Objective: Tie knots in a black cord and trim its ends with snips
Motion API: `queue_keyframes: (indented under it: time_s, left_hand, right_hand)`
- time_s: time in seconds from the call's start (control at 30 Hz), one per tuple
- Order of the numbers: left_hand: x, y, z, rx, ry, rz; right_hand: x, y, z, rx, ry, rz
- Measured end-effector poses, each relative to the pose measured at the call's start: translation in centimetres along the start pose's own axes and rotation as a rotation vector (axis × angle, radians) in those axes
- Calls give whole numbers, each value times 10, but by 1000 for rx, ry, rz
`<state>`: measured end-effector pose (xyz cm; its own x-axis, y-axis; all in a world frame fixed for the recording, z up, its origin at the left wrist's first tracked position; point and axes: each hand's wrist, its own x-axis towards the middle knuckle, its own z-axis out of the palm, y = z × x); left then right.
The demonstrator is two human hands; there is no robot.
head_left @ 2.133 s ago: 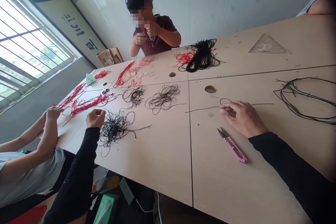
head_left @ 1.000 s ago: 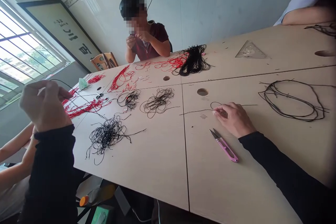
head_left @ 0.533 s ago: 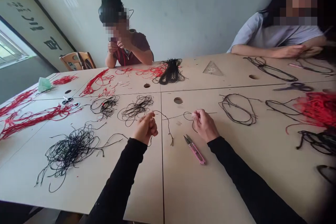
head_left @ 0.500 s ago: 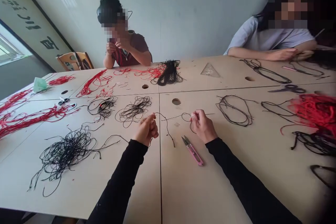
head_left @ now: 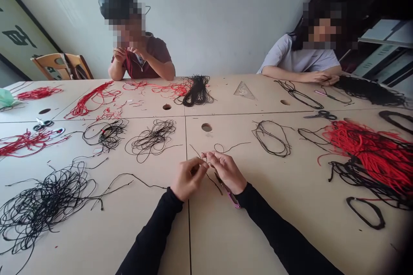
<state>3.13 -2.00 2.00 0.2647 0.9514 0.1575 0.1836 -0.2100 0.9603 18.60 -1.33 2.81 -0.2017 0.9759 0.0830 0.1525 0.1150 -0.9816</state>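
My left hand [head_left: 192, 176] and my right hand [head_left: 226, 169] meet fingertip to fingertip above the table. Both pinch a thin black cord [head_left: 217, 184], and one dark end of it hangs down between them. More of the thin cord loops and trails on the table just beyond my fingers. The exact crossing of strands at the fingertips is too small to make out. Pink thread snips [head_left: 234, 200] lie under my right hand, partly covered by it.
A loose black cord heap [head_left: 48, 202] lies at left, smaller black coils [head_left: 153, 137] beyond it. Red and black cord bundles [head_left: 371, 150] fill the right side. Dark scissors [head_left: 322, 114] and a clear triangle ruler [head_left: 244, 90] lie farther back. Two people sit across the table [head_left: 213, 245].
My hands, apart before, have come together, the left moving right and the right moving left. The right now partly covers the snips. The view has turned somewhat to the right.
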Motion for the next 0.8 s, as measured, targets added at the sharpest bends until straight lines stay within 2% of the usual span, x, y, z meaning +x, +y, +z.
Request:
queue_keyframes:
  time_s: [0.1, 0.17, 0.27, 0.33, 0.37, 0.4, 0.53, 0.57, 0.63, 0.67, 0.8]
  left_hand:
    - [-4, -1, 3, 231, -65, 117]
    - [-4, -3, 3, 303, -7, 182]
    - [-2, -3, -3, 351, 231, 292]
    - [-1, 0, -7, 318, 389, 304]
    - [-2, 1, -7, 256, 408, 263]
    - [-2, 3, -7, 154, 363, 184]
    - [-3, 2, 6, -500, -150, -322]
    - [-2, 1, 10, -674, -199, -394]
    - [1, -2, 15, -960, -134, -409]
    - [3, -4, 15, -1051, -99, -371]
    - [9, -8, -2, -1195, 157, -234]
  right_hand:
    - [1, 2, 4, 200, 53, 92]
    - [3, 3, 0, 331, 99, 170]
    - [7, 3, -10, 501, 196, 220]
    - [9, 1, -16, 561, 241, 213]
    - [10, 0, -18, 577, 252, 199]
    - [9, -1, -20, 584, 255, 180]
    - [4, -6, -17, 572, 184, 120]
    - [3, -6, -15, 562, 155, 116]
    - [-1, -7, -11, 524, 105, 121]
    - [-2, -7, -10, 507, 82, 132]
    - [-1, -8, -9, 522, 72, 204]
